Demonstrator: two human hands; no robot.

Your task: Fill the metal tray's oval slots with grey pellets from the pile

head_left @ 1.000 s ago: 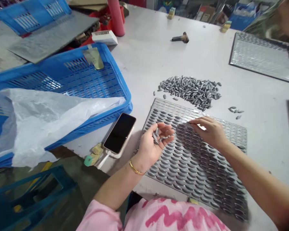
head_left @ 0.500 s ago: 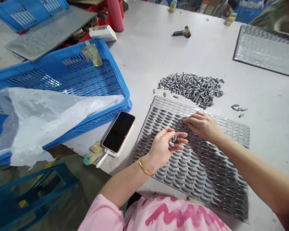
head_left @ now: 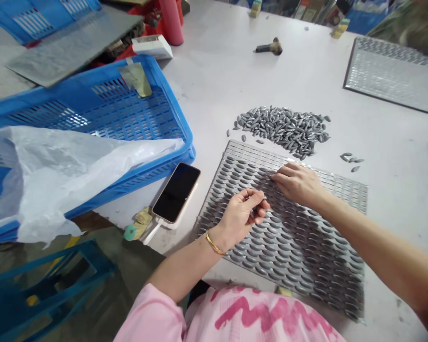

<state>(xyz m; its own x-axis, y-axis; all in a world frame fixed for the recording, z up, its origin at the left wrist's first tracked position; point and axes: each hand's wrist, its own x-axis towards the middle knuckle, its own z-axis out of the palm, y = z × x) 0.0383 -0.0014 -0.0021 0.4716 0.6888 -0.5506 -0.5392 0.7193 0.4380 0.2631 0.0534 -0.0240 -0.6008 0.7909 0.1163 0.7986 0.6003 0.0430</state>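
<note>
A tray [head_left: 285,266] with rows of slots lies on the table before me, most rows filled with small grey almond-shaped pieces. My left hand [head_left: 244,211] hovers over its middle, fingers curled around a few grey pieces that are mostly hidden. On the upper part of the tray, my right hand [head_left: 297,183] is lowered with its fingertips pinched at a row of slots; whatever they hold is hidden. Just beyond the tray's far edge lies a heap of loose grey pieces [head_left: 283,128]. A few more pieces [head_left: 351,159] are scattered to its right.
A blue crate [head_left: 189,142] with a white plastic bag [head_left: 64,166] stands at left. Between it and the tray lies a phone [head_left: 176,192] with a cable. A brush [head_left: 271,46] lies farther back. Another tray [head_left: 395,80] sits at far right, near another person.
My left hand's fingers have curled inward over the pieces, which showed between thumb and fingers before. My right hand stays at nearly the same spot on the tray.
</note>
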